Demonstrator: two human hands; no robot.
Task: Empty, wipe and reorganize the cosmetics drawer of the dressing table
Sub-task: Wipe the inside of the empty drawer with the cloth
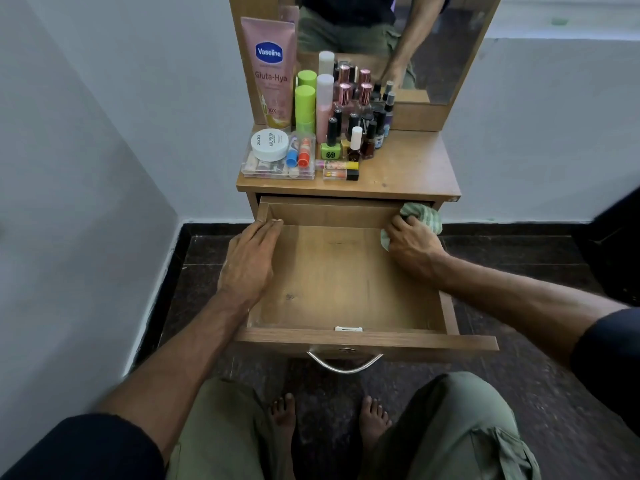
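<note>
Cloth [420, 216] half hidden behind right hand [412, 244], drawer [339, 271] corner.

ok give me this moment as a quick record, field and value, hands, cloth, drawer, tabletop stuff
drawer: drawer pulled out, nothing lying on its floor
left hand: left hand rests flat on the drawer's left wall, fingers straight
right hand: right hand grips the green cloth at the back right corner of the drawer
tabletop: Vaseline tube, white jar on a clear box, green bottles, nail polish bottles grouped on the left part
stage: emptied, wiping under way, nothing put back
</note>
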